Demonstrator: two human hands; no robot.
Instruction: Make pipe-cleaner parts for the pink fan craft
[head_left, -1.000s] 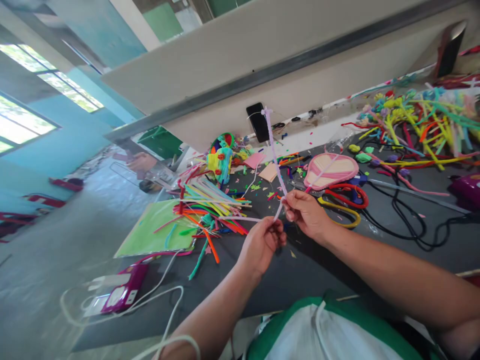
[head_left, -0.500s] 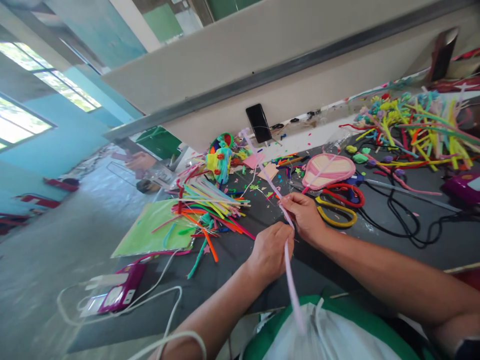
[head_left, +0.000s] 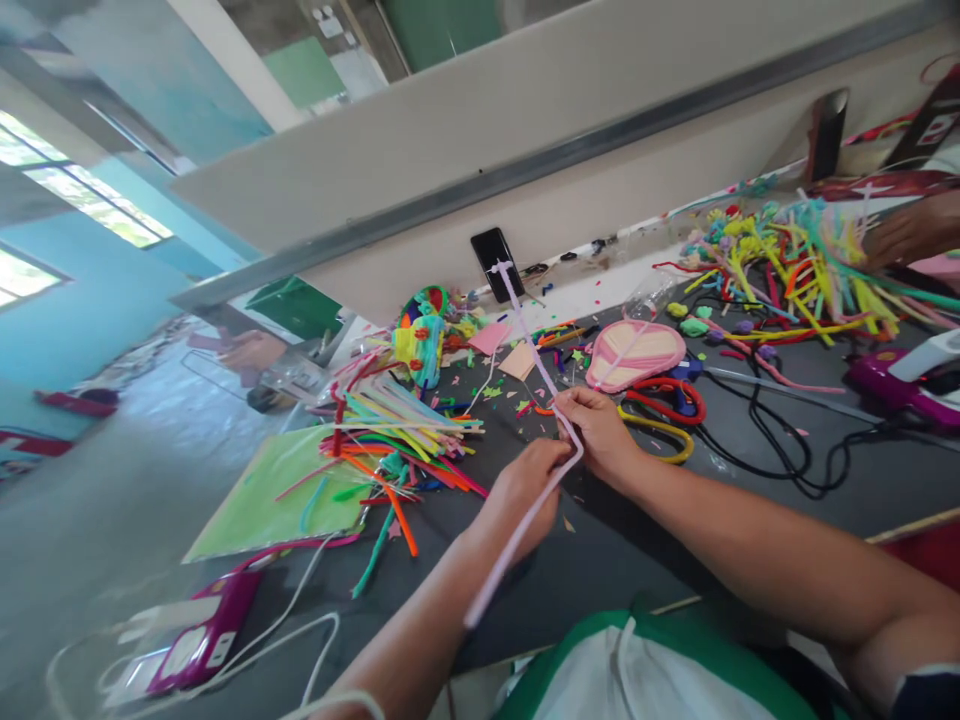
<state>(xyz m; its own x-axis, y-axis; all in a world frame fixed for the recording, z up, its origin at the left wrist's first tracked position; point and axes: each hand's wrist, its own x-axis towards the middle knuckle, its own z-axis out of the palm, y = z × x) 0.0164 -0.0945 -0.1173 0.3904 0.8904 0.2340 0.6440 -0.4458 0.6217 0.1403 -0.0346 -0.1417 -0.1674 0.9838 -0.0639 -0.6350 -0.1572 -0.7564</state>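
A long lavender pipe cleaner runs between both hands, bent sharply where the fingers meet, its near part lying over my left wrist. Its far stretch points away toward the wall and ends in a small twisted crosspiece. My right hand pinches it near the bend. Closed beside it, my left hand has its fingertips on the pipe cleaner close to the right fingers; exactly what they grip is partly hidden. Just beyond my right hand lie a pink-rimmed, heart-like piece and red-and-yellow-handled scissors.
Bundled pipe cleaners and a green sheet lie left. A purple glue gun with white cable is near left, another purple tool right. A phone leans on the wall. Another person's hand touches the right pile.
The near part of the pipe cleaner has swung left across my left wrist, making a sharp bend. The view has shifted right, and another person's hand has appeared at the right pile.
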